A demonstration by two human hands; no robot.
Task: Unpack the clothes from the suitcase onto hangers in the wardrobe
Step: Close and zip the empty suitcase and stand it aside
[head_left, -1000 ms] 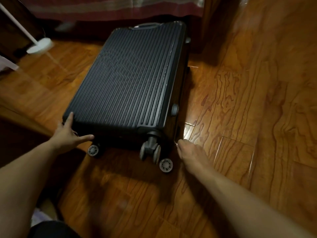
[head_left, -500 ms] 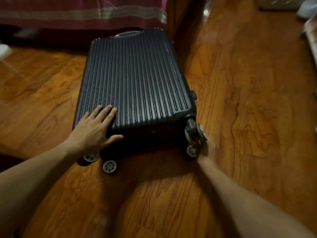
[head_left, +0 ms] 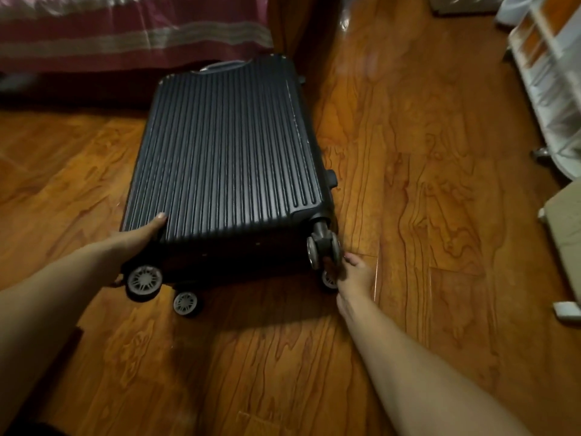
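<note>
Head view, closed black ribbed hard-shell suitcase flat on wooden floor, left hand gripping its near-left corner, right hand beside its near-right wheel, grip unclear.

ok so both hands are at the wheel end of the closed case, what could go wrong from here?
1. The right hand sits against the caster wheels; fingers could get pinched if the suitcase drops or rolls.
2. The left hand grips only the corner by a wheel; the ribbed shell may slip.
3. The far end lies close to the bed cover; opening may snag it.
</note>
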